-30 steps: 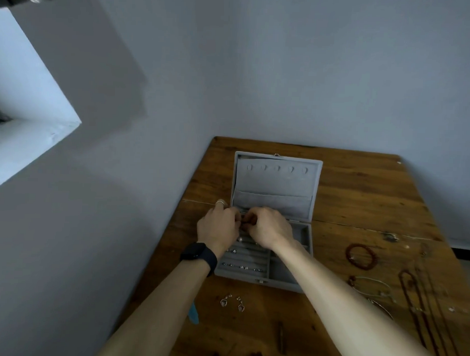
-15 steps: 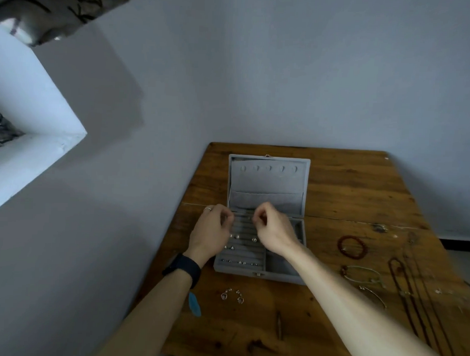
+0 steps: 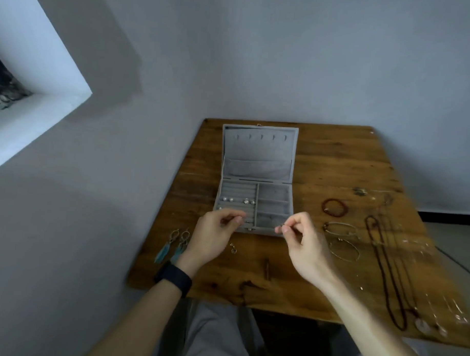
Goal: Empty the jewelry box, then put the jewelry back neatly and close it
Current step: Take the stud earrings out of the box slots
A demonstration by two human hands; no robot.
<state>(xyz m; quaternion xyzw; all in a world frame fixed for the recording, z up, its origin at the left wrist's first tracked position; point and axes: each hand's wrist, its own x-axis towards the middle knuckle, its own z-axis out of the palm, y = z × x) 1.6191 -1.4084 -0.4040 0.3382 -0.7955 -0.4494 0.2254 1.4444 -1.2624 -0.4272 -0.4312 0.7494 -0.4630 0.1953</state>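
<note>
By the jewelry box [image 3: 254,202], open lengthwise toward the wall [image 3: 286,59], a small metal piece [image 3: 279,227] is being pinched in the right hand [image 3: 304,247]; the left hand's [image 3: 213,237] curled hold cannot be told.

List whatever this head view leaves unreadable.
All in the head view:
The small piece pinched by the right hand: too small to identify.
The left hand: curled fingers hide whether it holds anything.
The jewelry box: front-left rows sit behind the left hand.
The thin chains at far right: blurred.
</note>
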